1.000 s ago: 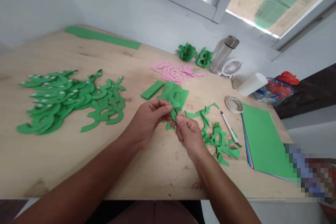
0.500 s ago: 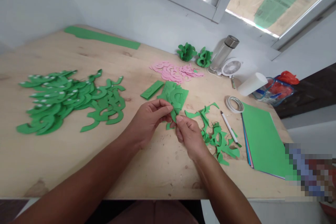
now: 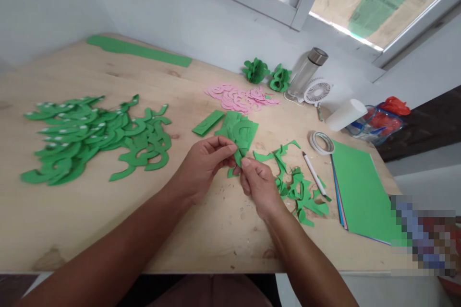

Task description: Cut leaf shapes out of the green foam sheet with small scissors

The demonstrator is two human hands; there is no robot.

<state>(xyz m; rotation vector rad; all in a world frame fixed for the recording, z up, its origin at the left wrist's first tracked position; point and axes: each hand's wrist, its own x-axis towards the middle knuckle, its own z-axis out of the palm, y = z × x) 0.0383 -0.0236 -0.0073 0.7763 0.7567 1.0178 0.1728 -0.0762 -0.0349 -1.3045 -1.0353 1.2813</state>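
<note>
Between my two hands is a small green paper piece (image 3: 239, 156). My left hand (image 3: 212, 160) pinches its upper left side, and my right hand (image 3: 260, 180) grips its lower end with thumb and fingers. Just beyond them lies a stack of green paper pieces (image 3: 248, 129), with a green strip (image 3: 208, 123) to its left. Curved green cutouts (image 3: 147, 141) are heaped on the left, many with small white patches. Green scraps (image 3: 300, 192) lie to the right of my right hand. Pink cutouts (image 3: 237, 98) form a pile farther back.
On the wooden table (image 3: 201, 244) are a white pen (image 3: 314, 173), tape rolls (image 3: 321, 143) and green sheets (image 3: 362, 192) at right. Two green paper balls (image 3: 256, 71), a bottle (image 3: 308, 72), a small fan (image 3: 318, 91) and a white cylinder (image 3: 346, 114) stand near the wall.
</note>
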